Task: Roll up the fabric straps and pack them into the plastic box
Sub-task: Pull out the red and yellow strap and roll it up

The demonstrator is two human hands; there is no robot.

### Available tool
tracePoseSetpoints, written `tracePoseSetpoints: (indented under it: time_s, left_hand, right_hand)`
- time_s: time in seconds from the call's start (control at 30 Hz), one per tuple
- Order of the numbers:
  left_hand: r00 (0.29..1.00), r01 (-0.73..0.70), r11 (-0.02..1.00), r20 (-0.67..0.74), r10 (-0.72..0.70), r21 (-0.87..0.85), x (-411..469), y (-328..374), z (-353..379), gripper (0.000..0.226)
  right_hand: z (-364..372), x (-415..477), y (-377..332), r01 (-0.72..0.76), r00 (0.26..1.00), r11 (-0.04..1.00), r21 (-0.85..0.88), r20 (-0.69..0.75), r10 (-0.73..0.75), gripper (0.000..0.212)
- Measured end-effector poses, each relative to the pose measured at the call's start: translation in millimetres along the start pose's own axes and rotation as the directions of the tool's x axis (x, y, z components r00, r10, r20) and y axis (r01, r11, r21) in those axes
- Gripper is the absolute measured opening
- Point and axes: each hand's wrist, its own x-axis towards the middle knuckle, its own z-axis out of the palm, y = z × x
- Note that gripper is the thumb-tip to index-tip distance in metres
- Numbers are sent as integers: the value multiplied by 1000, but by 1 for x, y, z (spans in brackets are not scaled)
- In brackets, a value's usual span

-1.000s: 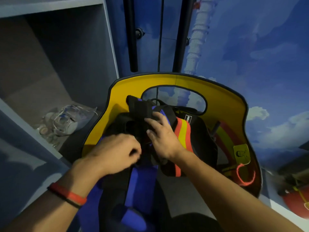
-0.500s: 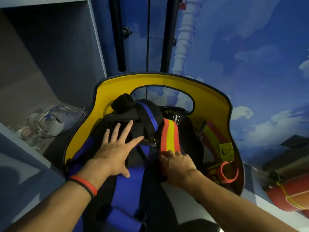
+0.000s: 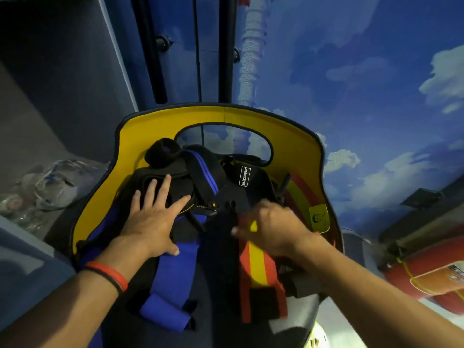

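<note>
My left hand (image 3: 153,217) lies flat, fingers spread, pressing the black bundle (image 3: 155,182). My right hand (image 3: 273,229) appears to grip the red-and-yellow strap (image 3: 258,267) — it is blurred. Draw that strap taut, then roll it tightly. Count: one blue strap (image 3: 170,277) and one blue-striped black strap (image 3: 203,172) — all lying in one plastic box (image 3: 150,126).

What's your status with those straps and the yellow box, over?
Left hand flat on black fabric pile. Right hand grips orange-and-yellow striped fabric strap, not yet rolled. Blue fabric strap lies loose beside it. Yellow plastic box holds the pile.
</note>
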Motion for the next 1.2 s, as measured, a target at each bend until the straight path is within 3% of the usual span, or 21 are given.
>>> tracePoseSetpoints:
  time_s: [0.03, 0.07, 0.13, 0.2, 0.33, 0.47, 0.6, 0.7, 0.77, 0.83, 0.9, 1.07, 1.13, 1.2]
  left_hand:
    - [1000, -2, 1000, 6, 2, 0, 0, 0, 0, 135]
    - [1000, -6, 1000, 10, 6, -3, -1, 0, 0, 135]
    - [1000, -13, 1000, 11, 13, -6, -2, 1, 1, 137]
    - [1000, -25, 1000, 13, 25, -16, -3, 1, 2, 138]
    - [998, -58, 996, 24, 60, -72, -5, -3, 0, 138]
    - [996, -82, 989, 13, 84, -122, -6, -6, -1, 136]
    - [989, -150, 956, -41, 144, -253, -9, -9, -7, 134]
    - [977, -213, 876, -119, 179, -432, -14, -3, -17, 125]
    - [974, -223, 806, -146, 171, -548, -17, 4, -23, 123]
    - [983, -178, 761, -154, 103, -623, -18, 12, -24, 123]
    - [981, -118, 745, -196, -17, -657, -17, 17, -22, 116]
    - [931, -67, 632, -277, -240, -772, -6, 2, -23, 56]
    - [900, -58, 631, -314, -302, -774, -7, -4, -30, 45]
    - [876, -86, 557, -329, -354, -826, -5, -12, -39, 41]
  right_hand:
    - [-1, 8, 8, -75, 992, 997, -12, -106, 74, 56]
    - [2, 17, 16, -169, 979, 985, -29, -120, 165, 53]
    - [12, 30, 29, -305, 952, 952, -18, 8, 305, 48]
    - [21, 38, 31, -313, 950, 941, 128, 63, 307, 42]
    - [13, 44, 13, -100, 968, 934, 342, -185, 172, 48]
    - [6, 41, -14, 82, 957, 905, 417, -287, 46, 65]
    - [3, 38, -41, 286, 889, 846, 451, -454, -59, 75]
    - [-3, 35, -57, 327, 924, 633, 702, -379, -58, 70]
    - [-9, 31, -66, 253, 968, 331, 909, -240, -78, 68]
    - [-15, 28, -71, 159, 981, 52, 986, -151, -123, 65]
    - [-18, 28, -71, 121, 982, -42, 992, -125, -141, 71]
    - [-16, 34, -57, 108, 981, 45, 993, -99, -168, 75]
    - [-16, 34, -47, 105, 982, 115, 988, -84, -169, 77]
    - [-16, 34, -41, 102, 989, 213, 972, -77, -124, 73]
